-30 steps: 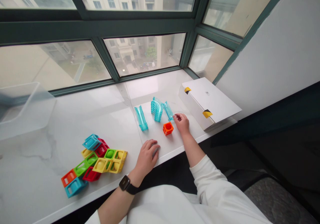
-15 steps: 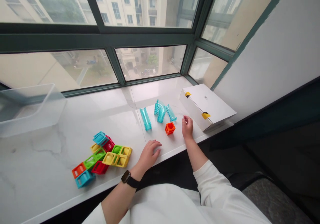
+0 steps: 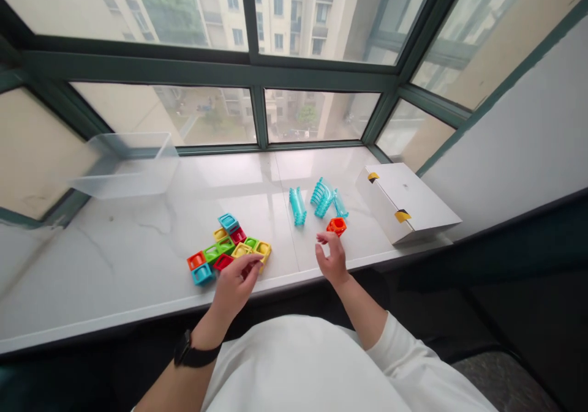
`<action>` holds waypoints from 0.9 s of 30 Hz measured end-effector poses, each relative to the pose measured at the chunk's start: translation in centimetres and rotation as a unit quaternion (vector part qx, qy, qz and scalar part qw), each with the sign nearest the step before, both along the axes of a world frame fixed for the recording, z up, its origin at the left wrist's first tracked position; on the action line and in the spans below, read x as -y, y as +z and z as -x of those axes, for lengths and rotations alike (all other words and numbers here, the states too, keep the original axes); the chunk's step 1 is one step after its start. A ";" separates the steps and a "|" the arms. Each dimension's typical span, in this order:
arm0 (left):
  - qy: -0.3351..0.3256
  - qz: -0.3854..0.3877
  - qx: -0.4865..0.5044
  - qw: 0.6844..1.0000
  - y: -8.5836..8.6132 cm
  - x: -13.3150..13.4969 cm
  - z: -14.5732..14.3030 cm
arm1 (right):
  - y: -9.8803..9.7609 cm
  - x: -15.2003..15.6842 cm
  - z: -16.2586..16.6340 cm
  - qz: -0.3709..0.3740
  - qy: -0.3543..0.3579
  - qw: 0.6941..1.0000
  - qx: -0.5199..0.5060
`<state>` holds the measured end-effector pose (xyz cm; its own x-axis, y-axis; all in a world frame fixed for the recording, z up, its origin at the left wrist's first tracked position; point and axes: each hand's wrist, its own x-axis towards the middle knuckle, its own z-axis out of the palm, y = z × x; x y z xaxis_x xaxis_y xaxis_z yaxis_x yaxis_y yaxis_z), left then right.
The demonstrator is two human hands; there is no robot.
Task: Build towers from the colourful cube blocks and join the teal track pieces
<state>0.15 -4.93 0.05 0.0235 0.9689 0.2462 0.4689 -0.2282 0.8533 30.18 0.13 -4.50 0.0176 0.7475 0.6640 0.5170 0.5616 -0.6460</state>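
Note:
My left hand [image 3: 235, 284], with a black watch [image 3: 195, 352] on its wrist, reaches over the front of a cluster of hollow blocks. Its bent fingers overlap the yellow block [image 3: 263, 248] at the right end; I cannot tell whether they touch it. A gap shows between thumb and index finger. My right hand [image 3: 332, 260] is open, holding nothing, just in front of an orange hollow block [image 3: 337, 226]. Green blocks [image 3: 218, 250], a red block [image 3: 223, 261] and a blue block [image 3: 201, 274] belong to the cluster. My left hand hides part of its front.
Clear turquoise track pieces stand behind the orange block: a straight one [image 3: 297, 206], a curved one [image 3: 322, 198] and another [image 3: 340, 204]. A white box [image 3: 413, 201] is at the right, a transparent bin [image 3: 124, 185] at the far left. The white counter [image 3: 138, 271] ends near my body.
My left hand has moved left to the block cluster. My right hand has shifted left, from beside the white box to in front of the orange block. The camera view has turned left.

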 end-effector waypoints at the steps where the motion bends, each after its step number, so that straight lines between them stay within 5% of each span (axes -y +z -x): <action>1: 0.039 -0.026 -0.020 0.999 0.1 0.0 1.0 | -0.7 0.1 1.5 0.027 0.037 0.999 0.002; 4: 0.120 -0.088 -0.103 0.983 0.1 -0.3 3.3 | -3.0 0.1 5.4 0.127 0.124 0.984 0.018; 8: 0.116 -0.073 -0.190 0.972 -1.1 -1.3 4.0 | -5.0 -0.2 9.1 0.200 0.163 0.965 0.044; 16: 0.093 -0.012 -0.296 0.951 -4.6 -3.1 3.6 | -5.9 -0.2 12.0 0.160 0.131 0.972 0.114; 27: 0.053 -0.054 -0.225 0.971 -3.9 -2.4 3.9 | -5.9 0.3 12.2 0.173 0.119 0.968 0.136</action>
